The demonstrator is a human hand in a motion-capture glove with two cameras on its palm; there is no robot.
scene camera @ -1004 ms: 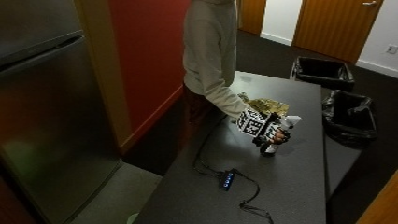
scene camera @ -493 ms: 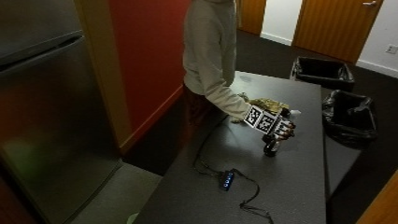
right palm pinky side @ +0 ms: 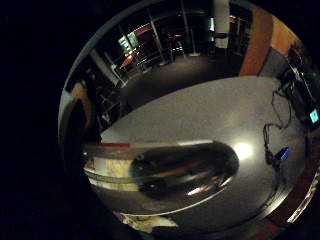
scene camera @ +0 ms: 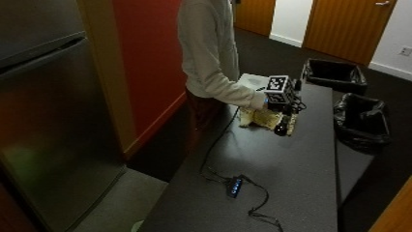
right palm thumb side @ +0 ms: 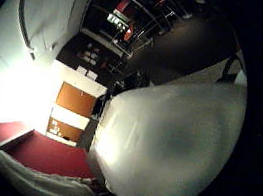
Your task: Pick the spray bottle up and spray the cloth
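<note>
The gloved right hand (scene camera: pixel 283 104) holds the dark spray bottle (scene camera: pixel 281 126) raised just above the yellowish cloth (scene camera: pixel 262 117) on the table (scene camera: pixel 289 179).

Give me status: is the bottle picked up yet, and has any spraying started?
Pickup looks done: in the outside view the gloved right hand holds the dark spray bottle lifted, hanging just above the yellowish cloth on the grey table. The little-finger palm view shows the bottle's body close against the palm. In hand: positioning over the cloth. Left: the spraying itself; no mist or wet patch is visible, and the grip on the trigger cannot be seen.
</note>
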